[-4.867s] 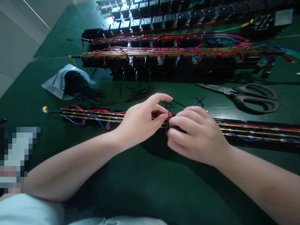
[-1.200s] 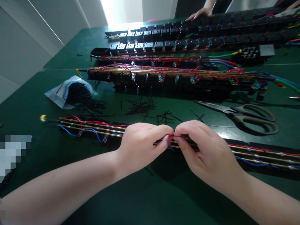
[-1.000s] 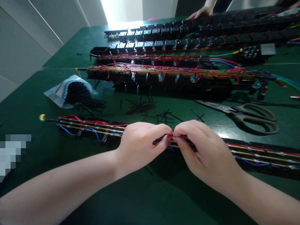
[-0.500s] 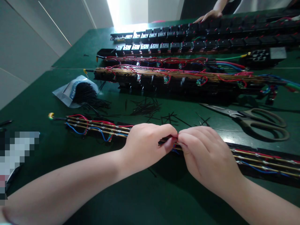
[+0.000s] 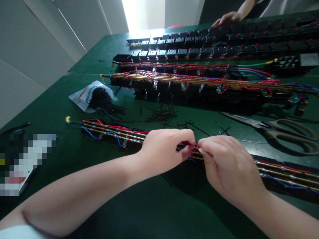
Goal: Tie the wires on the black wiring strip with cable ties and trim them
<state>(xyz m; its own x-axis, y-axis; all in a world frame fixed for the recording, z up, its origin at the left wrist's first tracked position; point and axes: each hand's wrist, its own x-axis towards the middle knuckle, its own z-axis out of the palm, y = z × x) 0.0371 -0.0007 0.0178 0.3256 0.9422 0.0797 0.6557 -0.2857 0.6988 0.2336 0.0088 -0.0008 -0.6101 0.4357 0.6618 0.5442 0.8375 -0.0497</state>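
My left hand point(image 5: 169, 144) pinches a bit of red wire point(image 5: 196, 144) above a long black power-strip assembly point(image 5: 114, 132) with brass bars and red and blue wires. Close against it, my right hand point(image 5: 226, 166) is closed in a pinch with its fingertips almost touching the left ones. What lies between the right fingers is hidden, though the red wire runs up to them. The assembly stretches across the green table beneath both hands, and its middle is covered by them.
Beyond the hands lie loose black cable ties point(image 5: 163, 114), a bag of cable ties point(image 5: 93, 96) and large scissors point(image 5: 276, 129). Further back are more wired strips point(image 5: 186, 78) and rows of black sockets point(image 5: 171, 53). A co-worker's hand point(image 5: 229, 18) rests at the far edge.
The view has shifted, so everything sits a little further right. Both hands keep their pinch at the same spot on the strip; more red wire shows between the fingertips.
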